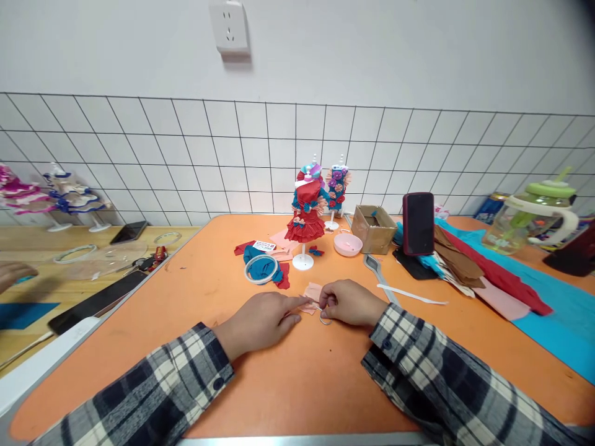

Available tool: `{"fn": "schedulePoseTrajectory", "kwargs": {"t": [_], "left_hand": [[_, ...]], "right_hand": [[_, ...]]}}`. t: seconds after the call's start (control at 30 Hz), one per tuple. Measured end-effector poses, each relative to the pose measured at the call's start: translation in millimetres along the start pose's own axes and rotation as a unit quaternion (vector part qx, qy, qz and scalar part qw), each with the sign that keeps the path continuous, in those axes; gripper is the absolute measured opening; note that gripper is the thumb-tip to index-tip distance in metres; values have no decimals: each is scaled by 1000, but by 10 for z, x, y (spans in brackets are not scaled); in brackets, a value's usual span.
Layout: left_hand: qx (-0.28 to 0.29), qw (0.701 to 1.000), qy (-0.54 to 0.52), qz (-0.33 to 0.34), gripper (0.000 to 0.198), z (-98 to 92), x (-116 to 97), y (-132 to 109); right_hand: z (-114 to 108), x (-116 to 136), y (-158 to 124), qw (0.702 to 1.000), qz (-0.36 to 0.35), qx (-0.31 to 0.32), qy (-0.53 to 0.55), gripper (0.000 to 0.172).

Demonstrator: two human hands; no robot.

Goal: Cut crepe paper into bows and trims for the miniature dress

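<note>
On the orange table a small pink piece of crepe-like material [312,296] lies between my two hands. The index finger of my left hand [263,321] is stretched out and touches its left edge, with the thumb apart below. From the right, my right hand [351,303] pinches thumb and fingers together at the piece's right side. A thin pale loop [325,320] curves out from under those fingertips; what it is made of is too small to tell. Behind stands a miniature dress form in a red ruffled dress [305,214] on a white base.
A ring-shaped roll [261,269] rests on blue and red scraps. Behind are a pink bowl [348,244] and a cardboard box [373,229]. At right are grey scissors [374,266], an upright phone [418,224], coloured sheets and a jug [527,217]. Another person's hand [13,274] shows far left.
</note>
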State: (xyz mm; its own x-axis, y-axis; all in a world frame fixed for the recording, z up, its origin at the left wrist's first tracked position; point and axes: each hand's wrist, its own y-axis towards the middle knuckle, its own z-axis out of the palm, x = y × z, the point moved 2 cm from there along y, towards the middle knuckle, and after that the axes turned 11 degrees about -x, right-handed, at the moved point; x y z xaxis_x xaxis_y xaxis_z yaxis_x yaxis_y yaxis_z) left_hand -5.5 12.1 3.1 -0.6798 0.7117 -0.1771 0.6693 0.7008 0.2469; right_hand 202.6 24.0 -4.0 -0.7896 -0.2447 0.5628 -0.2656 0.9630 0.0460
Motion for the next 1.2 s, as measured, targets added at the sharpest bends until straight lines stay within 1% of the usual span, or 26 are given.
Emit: {"fn": "schedulePoseTrajectory", "kwargs": {"t": [0.1, 0.2, 0.27, 0.33, 0.4, 0.43, 0.5, 0.57, 0.6, 0.67, 0.73, 0.77, 0.8, 0.87, 0.9, 0.93, 0.97, 1.0, 1.03, 1.1, 1.13, 1.2], "left_hand": [[-29, 999, -22, -25, 44, -37, 30, 14], [-66, 991, -90, -77, 39, -50, 74, 47], [-97, 972, -167, -136, 37, -52, 110, 72], [-123, 942, -251, -187, 38, -52, 141, 88], [-138, 911, -325, -211, 34, -55, 159, 89], [-141, 900, -353, -214, 31, -56, 162, 84], [-135, 886, -390, -210, 29, -45, 156, 70], [-112, 887, -402, -196, 29, -6, 141, 66], [-102, 890, -405, -185, 28, 25, 135, 73], [-97, 890, -413, -166, 31, 99, 137, 105], [-119, 894, -400, -166, 40, 169, 172, 155], [-136, 904, -366, -173, 44, 192, 199, 184], [-158, 921, -310, -177, 46, 202, 227, 212], [-209, 951, -159, -166, 44, 180, 265, 263], [-230, 958, -88, -149, 40, 155, 269, 284], [-237, 963, -34, -124, 32, 132, 262, 302], [-225, 970, -1, -93, 22, 116, 247, 316], [-197, 979, 14, -60, 14, 109, 226, 324], [-162, 986, 17, -28, 12, 110, 201, 327], [-104, 994, 8, 16, 20, 118, 156, 314], [-93, 995, 6, 23, 22, 119, 140, 303], [-95, 995, 10, 19, 25, 112, 121, 277]], "right_hand": [[-14, 14, -8, 1000, -5, -8, -14, 9], [-6, 22, 0, 998, -12, -46, -45, 8], [19, 29, 13, 995, -15, -72, -66, 11], [56, 45, 24, 994, -32, -85, -61, 17], [86, 72, 27, 993, -65, -92, -39, 23], [93, 84, 25, 992, -77, -97, -30, 26], [86, 92, 17, 989, -74, -125, -28, 28], [66, 85, 7, 985, -49, -156, -54, 31], [60, 82, 2, 983, -40, -161, -74, 31], [66, 88, -2, 983, -38, -140, -116, 28], [83, 107, 0, 982, -45, -110, -146, 22], [91, 120, 2, 982, -48, -101, -153, 20], [97, 134, 4, 982, -47, -97, -156, 19], [103, 157, 8, 982, -42, -97, -156, 19], [106, 165, 9, 982, -38, -96, -156, 19], [107, 171, 9, 983, -33, -97, -153, 19], [107, 172, 8, 984, -25, -98, -145, 19], [104, 171, 5, 986, -16, -99, -133, 20], [97, 166, 0, 988, -8, -101, -119, 23], [64, 141, -14, 989, 4, -101, -105, 26], [35, 117, -21, 989, 8, -99, -111, 25], [-45, 42, -32, 986, 17, -91, -140, 20]]}}
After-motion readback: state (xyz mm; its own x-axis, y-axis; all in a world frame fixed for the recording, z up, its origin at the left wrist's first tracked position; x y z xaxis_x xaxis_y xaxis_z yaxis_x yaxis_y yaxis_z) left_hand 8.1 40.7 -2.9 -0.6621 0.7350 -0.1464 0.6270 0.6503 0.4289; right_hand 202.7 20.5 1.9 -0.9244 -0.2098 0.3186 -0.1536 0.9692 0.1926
